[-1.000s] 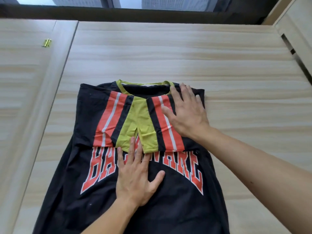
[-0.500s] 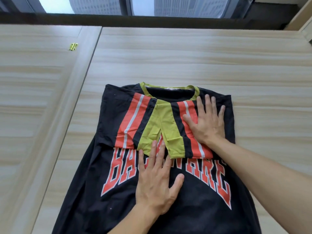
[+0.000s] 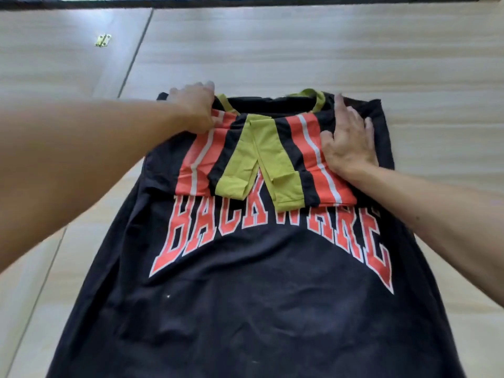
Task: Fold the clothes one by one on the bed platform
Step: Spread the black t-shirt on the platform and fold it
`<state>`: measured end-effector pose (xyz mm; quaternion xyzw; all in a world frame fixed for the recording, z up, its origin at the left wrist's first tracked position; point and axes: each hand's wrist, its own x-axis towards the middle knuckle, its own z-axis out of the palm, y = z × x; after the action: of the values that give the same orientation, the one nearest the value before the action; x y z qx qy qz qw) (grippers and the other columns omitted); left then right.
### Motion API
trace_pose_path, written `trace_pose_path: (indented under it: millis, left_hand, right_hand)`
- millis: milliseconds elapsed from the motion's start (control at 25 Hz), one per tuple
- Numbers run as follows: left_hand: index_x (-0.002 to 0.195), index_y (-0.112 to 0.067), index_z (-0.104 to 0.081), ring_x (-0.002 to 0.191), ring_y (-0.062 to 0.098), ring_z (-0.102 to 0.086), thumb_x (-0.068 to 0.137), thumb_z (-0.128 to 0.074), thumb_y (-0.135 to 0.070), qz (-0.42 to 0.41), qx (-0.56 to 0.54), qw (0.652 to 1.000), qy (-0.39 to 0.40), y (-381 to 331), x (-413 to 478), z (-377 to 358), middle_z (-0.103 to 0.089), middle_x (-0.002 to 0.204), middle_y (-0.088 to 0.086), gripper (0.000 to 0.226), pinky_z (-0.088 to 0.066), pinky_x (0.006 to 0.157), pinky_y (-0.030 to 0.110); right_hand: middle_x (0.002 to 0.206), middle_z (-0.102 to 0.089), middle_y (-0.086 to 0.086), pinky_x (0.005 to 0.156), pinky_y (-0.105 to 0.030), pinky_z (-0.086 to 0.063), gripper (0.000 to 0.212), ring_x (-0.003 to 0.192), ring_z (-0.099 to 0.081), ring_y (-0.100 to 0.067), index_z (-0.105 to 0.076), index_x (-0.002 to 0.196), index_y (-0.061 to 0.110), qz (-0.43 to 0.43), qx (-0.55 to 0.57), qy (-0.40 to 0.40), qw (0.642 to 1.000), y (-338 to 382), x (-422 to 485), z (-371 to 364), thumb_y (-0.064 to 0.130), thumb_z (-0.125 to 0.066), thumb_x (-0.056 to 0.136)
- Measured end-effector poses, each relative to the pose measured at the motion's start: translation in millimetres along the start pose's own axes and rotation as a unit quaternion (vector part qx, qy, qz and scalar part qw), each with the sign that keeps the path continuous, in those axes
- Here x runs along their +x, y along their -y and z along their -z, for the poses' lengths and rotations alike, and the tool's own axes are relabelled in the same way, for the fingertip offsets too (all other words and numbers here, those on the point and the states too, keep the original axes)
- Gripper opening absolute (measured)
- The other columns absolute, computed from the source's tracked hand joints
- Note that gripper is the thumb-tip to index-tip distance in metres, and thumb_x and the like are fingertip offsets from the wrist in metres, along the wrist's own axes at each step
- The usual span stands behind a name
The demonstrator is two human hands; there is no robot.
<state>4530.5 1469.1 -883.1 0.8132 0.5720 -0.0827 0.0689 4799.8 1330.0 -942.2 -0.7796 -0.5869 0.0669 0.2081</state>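
Shirt [image 3: 261,296] first: your black T-shirt lies spread on the pale wooden bed platform [image 3: 300,50], collar end far from you, hem running out of view toward your body. Both sleeves [image 3: 261,159], striped red, white and black with yellow-green cuffs, are folded in over the chest and meet just above the red "BACKWARE" lettering [image 3: 270,230]. The yellow-green collar [image 3: 316,98] sits at the shirt's far edge.

Your left hand [image 3: 195,105] reaches in from the left, forearm stretched long across the platform, wrist bent so the fingers curl over the shirt's far left shoulder corner beside the collar. The fingers are closed down onto the cloth there, but you cannot tell from this angle whether they actually pinch it or only press on it.

Your right hand [image 3: 349,143] comes in from the right, forearm angled up toward the collar. It lies flat and open, palm down, fingers spread and pointing away from you, resting on the right folded sleeve and the black shoulder beside it, gripping nothing.

Left of the shirt, well apart from it, a small brass hinge [image 3: 103,40] sits in the platform beside a seam in the boards.
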Motion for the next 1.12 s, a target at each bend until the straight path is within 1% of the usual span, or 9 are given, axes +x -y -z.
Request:
trace_pose_path:
  millis: [120,280,440,520,640,760,880,1000,1120]
  left_hand:
    - [0.102,-0.013,-0.06,0.104,0.037,-0.058,0.095,-0.061,-0.043,-0.022,0.046,0.998,-0.046,3,-36,-2,-0.065,0.105,0.015,0.031,-0.035,0.101,0.047]
    - [0.092,-0.011,-0.057,0.099,0.038,-0.058,0.102,-0.053,-0.036,-0.079,0.063,0.988,-0.12,2,-84,20,-0.064,0.094,0.014,0.027,-0.033,0.099,0.043]
    - [0.107,-0.01,-0.051,0.093,0.045,-0.06,0.102,-0.051,-0.024,-0.117,0.028,0.98,-0.161,7,-118,92,-0.058,0.11,0.019,0.015,-0.045,0.076,0.051]
    - [0.107,-0.011,-0.048,0.089,0.045,-0.06,0.101,-0.047,-0.023,-0.159,0.029,0.971,-0.178,7,-152,126,-0.058,0.108,0.019,0.013,-0.046,0.072,0.053]
    - [0.107,-0.01,-0.048,0.081,0.039,-0.057,0.098,-0.043,-0.025,-0.238,-0.003,0.955,-0.175,12,-219,151,-0.059,0.103,0.017,0.018,-0.043,0.067,0.046]
    - [0.102,-0.009,-0.05,0.065,0.036,-0.053,0.092,-0.04,-0.031,-0.311,-0.019,0.938,-0.154,19,-300,146,-0.057,0.096,0.013,0.026,-0.033,0.056,0.036]
    - [0.099,-0.012,-0.05,0.06,0.037,-0.056,0.086,-0.045,-0.017,-0.369,-0.016,0.916,-0.153,18,-379,122,-0.057,0.091,0.013,0.015,-0.036,0.045,0.034]
    - [0.1,-0.018,-0.048,0.065,0.029,-0.054,0.097,-0.034,-0.003,-0.415,-0.041,0.896,-0.154,15,-454,81,-0.054,0.091,0.007,0.021,-0.041,0.045,0.034]
    - [0.093,-0.02,-0.047,0.066,0.025,-0.054,0.097,-0.04,-0.002,-0.444,-0.026,0.894,-0.054,21,-529,13,-0.052,0.087,0.003,0.02,-0.044,0.047,0.036]
  right_hand:
    - [0.143,-0.046,-0.02,0.113,-0.051,-0.026,0.069,0.134,-0.038,-0.04,-0.029,0.155,0.01,-0.038,-0.037,0.021,0.998,7,-2,15,0.024,-0.05,0.09]
    - [0.105,-0.064,-0.01,0.102,-0.046,-0.033,0.02,0.116,-0.053,-0.034,-0.066,0.097,0.019,-0.05,-0.175,0.094,0.979,37,-7,55,0.018,-0.06,0.078]
    - [0.104,-0.061,-0.013,0.093,-0.045,-0.036,0.023,0.105,-0.053,-0.035,-0.069,0.086,0.014,0.086,-0.187,0.019,0.978,64,-24,132,0.03,-0.058,0.075]
    - [0.089,-0.062,-0.016,0.092,-0.047,-0.037,0.039,0.087,-0.056,-0.035,-0.062,0.075,0.012,0.166,-0.164,0.012,0.972,79,-43,179,0.046,-0.044,0.075]
    - [0.063,-0.049,-0.006,0.092,-0.045,-0.038,0.032,0.061,-0.045,-0.027,-0.042,0.066,0.018,0.245,-0.105,0.037,0.963,86,-88,237,0.045,-0.048,0.081]
    - [0.063,-0.054,-0.013,0.068,-0.041,-0.043,0.023,0.063,-0.055,-0.039,-0.046,0.078,0.017,0.201,-0.056,0.08,0.975,81,-171,270,0.028,-0.065,0.075]
    - [0.08,-0.067,-0.016,0.067,-0.037,-0.04,0.046,0.076,-0.063,-0.043,-0.058,0.106,0.014,0.168,-0.042,0.142,0.975,80,-266,277,0.006,-0.071,0.063]
    - [0.076,-0.063,0.0,0.065,-0.032,-0.031,0.025,0.071,-0.06,-0.031,-0.062,0.089,0.017,0.19,-0.007,0.199,0.961,76,-356,271,0.015,-0.064,0.065]
    - [0.067,-0.047,0.01,0.057,-0.032,-0.026,0.022,0.062,-0.055,-0.029,-0.044,0.076,0.028,0.132,0.002,0.27,0.954,65,-440,253,0.031,-0.062,0.066]
